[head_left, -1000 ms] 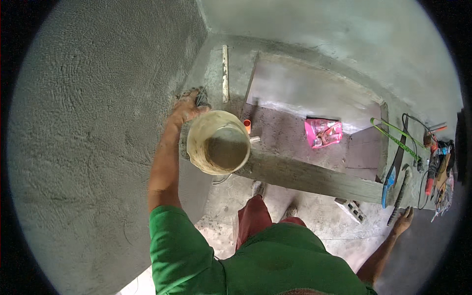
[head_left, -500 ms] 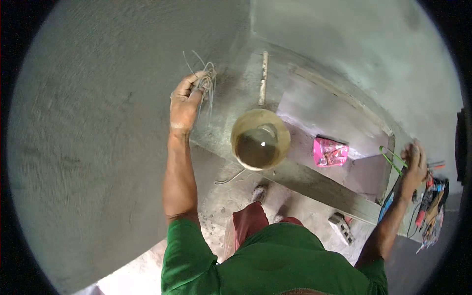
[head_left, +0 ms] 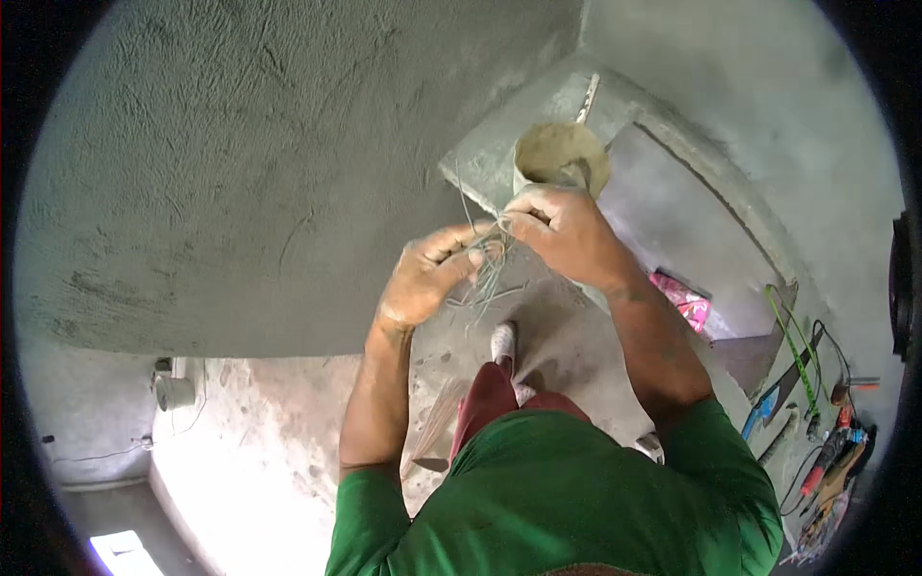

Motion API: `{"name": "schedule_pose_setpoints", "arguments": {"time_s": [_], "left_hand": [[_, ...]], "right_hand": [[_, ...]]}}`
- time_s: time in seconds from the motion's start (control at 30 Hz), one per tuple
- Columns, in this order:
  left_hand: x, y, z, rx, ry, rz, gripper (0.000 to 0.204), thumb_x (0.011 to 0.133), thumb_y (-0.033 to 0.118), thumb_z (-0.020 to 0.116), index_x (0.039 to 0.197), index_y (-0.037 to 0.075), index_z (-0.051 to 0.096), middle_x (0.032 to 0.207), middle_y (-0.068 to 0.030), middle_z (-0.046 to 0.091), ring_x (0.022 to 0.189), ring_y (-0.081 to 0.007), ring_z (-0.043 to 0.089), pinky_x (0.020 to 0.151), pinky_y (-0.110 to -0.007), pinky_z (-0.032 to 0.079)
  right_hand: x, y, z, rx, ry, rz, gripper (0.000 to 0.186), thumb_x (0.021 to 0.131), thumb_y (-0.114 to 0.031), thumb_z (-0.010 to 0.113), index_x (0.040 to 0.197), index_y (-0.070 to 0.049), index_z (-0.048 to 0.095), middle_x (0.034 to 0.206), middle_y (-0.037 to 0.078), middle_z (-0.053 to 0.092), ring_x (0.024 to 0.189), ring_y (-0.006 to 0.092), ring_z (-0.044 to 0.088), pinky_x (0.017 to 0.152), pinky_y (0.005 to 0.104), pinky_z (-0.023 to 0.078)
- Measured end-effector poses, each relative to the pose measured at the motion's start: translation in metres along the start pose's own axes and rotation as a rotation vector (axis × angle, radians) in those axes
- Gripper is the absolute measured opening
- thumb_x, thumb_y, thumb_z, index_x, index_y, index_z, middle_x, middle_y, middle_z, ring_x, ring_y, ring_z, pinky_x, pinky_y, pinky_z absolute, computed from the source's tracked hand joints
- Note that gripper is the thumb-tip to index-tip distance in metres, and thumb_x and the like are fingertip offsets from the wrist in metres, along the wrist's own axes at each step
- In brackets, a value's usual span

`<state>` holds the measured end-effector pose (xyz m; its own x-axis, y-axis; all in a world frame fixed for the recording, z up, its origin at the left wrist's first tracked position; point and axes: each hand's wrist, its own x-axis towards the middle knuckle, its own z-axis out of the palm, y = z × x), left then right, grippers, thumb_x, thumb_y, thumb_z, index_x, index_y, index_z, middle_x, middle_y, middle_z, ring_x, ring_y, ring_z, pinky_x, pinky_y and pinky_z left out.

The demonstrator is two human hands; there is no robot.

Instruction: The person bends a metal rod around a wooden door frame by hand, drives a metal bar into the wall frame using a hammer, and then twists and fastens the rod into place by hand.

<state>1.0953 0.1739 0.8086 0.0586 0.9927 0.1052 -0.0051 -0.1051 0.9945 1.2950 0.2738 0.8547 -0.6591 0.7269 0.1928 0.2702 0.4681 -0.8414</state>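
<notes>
We report from left to right, taking the bucket [head_left: 555,144] as our reference. Well to the left of the bucket, we note a grey plastered wall [head_left: 230,192] with a rough, ridged surface. Left of the bucket and on its near side, we find the left hand [head_left: 420,285], its thumb and forefinger pressed together on a tangled wire bundle [head_left: 493,267]. The wire bundle sits between the two hands, near the bucket and on its near side; loose strands hang below the fingers, and one strand stands up on the side toward the wall. We observe the right hand [head_left: 567,230] just in front of the bucket, hiding part of its lower portion. Its thumb and fingertips pinch the upper edge of the wire bundle; we cannot tell how many strands they take in, nor whether the hand touches the bucket. The bucket is pale, with a stained inner wall. Just beyond it, we see a narrow whitish strip [head_left: 589,96]. To the right of the bucket and nearer, we record a pink packet [head_left: 682,301]. Farther right of the bucket are a green strap [head_left: 799,350], a blue-handled tool [head_left: 763,413] and, farthest, a pile of tools [head_left: 837,463].
</notes>
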Motion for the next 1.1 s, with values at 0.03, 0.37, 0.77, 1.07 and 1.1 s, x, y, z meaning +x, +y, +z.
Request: {"name": "schedule_pose_setpoints", "arguments": {"time_s": [0.03, 0.37, 0.77, 1.07, 1.1], "left_hand": [[-0.014, -0.008, 0.0, -0.026, 0.044, -0.08, 0.033, 0.094, 0.012, 0.062, 0.124, 0.001, 0.063, 0.103, -0.0079, 0.07, 0.085, -0.0118, 0.062, 0.071, -0.026, 0.051], [-0.007, -0.063, -0.054, 0.143, 0.127, -0.258, 0.031, 0.096, 0.016, 0.059, 0.121, -0.002, 0.064, 0.103, -0.0135, 0.07, 0.089, -0.0215, 0.066, 0.078, -0.033, 0.052], [0.274, -0.163, -0.084, 1.006, 0.06, 0.043, 0.03, 0.09, 0.024, 0.058, 0.109, 0.002, 0.065, 0.112, -0.0256, 0.064, 0.104, -0.0411, 0.062, 0.093, -0.045, 0.048], [0.028, -0.111, -0.039, 0.235, -0.098, 0.06, 0.02, 0.093, 0.02, 0.06, 0.1, 0.003, 0.067, 0.088, -0.0094, 0.069, 0.083, -0.0203, 0.065, 0.075, -0.035, 0.052], [-0.011, -0.116, -0.021, 0.111, -0.117, -0.125, 0.024, 0.094, 0.023, 0.061, 0.103, 0.002, 0.067, 0.086, -0.008, 0.069, 0.082, -0.0189, 0.065, 0.073, -0.032, 0.052]], "right_hand": [[-0.003, 0.005, 0.008, 0.021, 0.02, -0.028, 0.018, 0.09, -0.014, 0.063, 0.099, 0.001, 0.068, 0.083, 0.006, 0.066, 0.076, 0.0103, 0.059, 0.07, 0.0265, 0.048], [0.018, 0.023, -0.054, 0.653, 0.706, -0.085, 0.014, 0.094, -0.017, 0.056, 0.096, -0.003, 0.058, 0.081, 0.008, 0.06, 0.073, 0.0146, 0.058, 0.063, 0.0304, 0.047], [-0.073, 0.045, 0.05, 0.502, 0.398, 0.308, 0.023, 0.098, -0.019, 0.053, 0.105, 0.003, 0.055, 0.09, 0.01, 0.062, 0.073, 0.0168, 0.06, 0.07, 0.0319, 0.051], [-0.109, 0.09, 0.126, 0.6, 0.003, 0.742, 0.029, 0.098, -0.03, 0.051, 0.1, -0.002, 0.056, 0.074, 0.005, 0.057, 0.059, 0.0114, 0.05, 0.055, 0.026, 0.043], [-0.112, 0.092, 0.133, 0.679, -0.038, 0.761, 0.032, 0.098, -0.034, 0.051, 0.093, -0.003, 0.054, 0.066, 0.004, 0.053, 0.055, 0.0101, 0.047, 0.05, 0.0246, 0.039]]}}
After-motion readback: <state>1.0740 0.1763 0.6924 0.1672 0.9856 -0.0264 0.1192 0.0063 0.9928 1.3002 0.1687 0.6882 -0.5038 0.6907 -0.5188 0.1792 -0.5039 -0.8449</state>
